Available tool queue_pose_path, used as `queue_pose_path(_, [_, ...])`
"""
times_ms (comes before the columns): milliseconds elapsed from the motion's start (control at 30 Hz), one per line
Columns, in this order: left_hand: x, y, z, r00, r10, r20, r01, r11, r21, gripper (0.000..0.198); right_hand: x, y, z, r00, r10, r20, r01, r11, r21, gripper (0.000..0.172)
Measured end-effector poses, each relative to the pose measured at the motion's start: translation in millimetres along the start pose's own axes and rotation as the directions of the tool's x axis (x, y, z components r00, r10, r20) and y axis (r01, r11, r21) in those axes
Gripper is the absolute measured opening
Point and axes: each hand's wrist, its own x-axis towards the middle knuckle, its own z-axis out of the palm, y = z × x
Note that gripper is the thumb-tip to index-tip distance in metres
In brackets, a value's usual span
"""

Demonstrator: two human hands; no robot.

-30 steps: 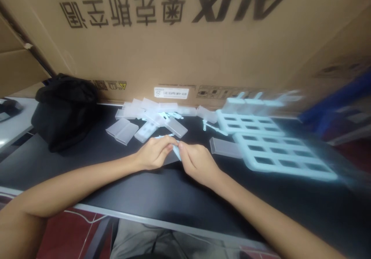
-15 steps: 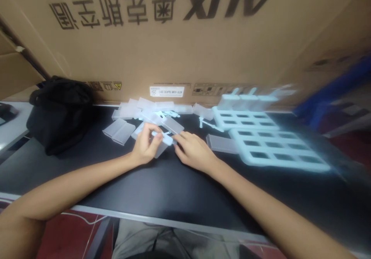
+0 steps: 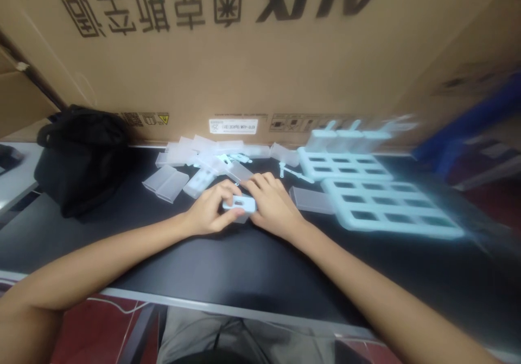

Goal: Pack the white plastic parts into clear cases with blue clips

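Note:
My left hand point(image 3: 209, 211) pinches a light-blue popsicle mold lid point(image 3: 247, 204) with a slot in its middle. Right under the lid shows part of a clear popsicle mold point(image 3: 243, 219); whether the lid is fully seated on it I cannot tell. My right hand point(image 3: 275, 205) is closed round the right side of that mold, its fingers against the lid's end. Just beyond both hands lies a pile of clear molds point(image 3: 207, 160) with light-blue stick pieces point(image 3: 240, 158) among them. A mold with a blue part inside point(image 3: 199, 181) rests near my left fingers.
Two light-blue racks point(image 3: 344, 206) with rectangular openings lie at the right; the rear one carries several lidded molds point(image 3: 323, 140). A loose clear mold point(image 3: 311, 200) touches the front rack. A black bag point(image 3: 81, 160) sits left. A large cardboard box point(image 3: 252, 76) walls off the back.
The lid has moved right and down over the clear mold and now lies flatter. Both hands have come together around it. The view has shifted slightly.

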Motion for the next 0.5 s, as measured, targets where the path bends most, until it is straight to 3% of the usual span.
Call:
queue_pose_path(100, [1, 0, -0.7, 0.997, 0.053, 0.050, -0.055, 0.998, 0.041, 0.020, 3, 0, 5, 0.998, -0.059, 0.014, 0.058, 0.997, 0.043, 0.059])
queue_pose_path(200, [1, 3, 0.6, 0.983, 0.105, 0.151, -0.125, 0.984, 0.127, 0.023, 5, 1, 10, 0.992, -0.111, 0.062, 0.108, 0.993, 0.044, 0.067])
queue_pose_path(333, [1, 8, 3.6, 0.949, 0.193, 0.248, -0.249, 0.943, 0.219, 0.028, 7, -2, 12, 0.992, -0.088, 0.091, 0.085, 0.996, 0.040, 0.063])
queue_pose_path(500, [0, 8, 3.6, 0.949, 0.186, 0.254, -0.249, 0.936, 0.248, 0.028, 7, -2, 9, 0.995, -0.060, 0.078, 0.060, 0.998, 0.010, 0.055])
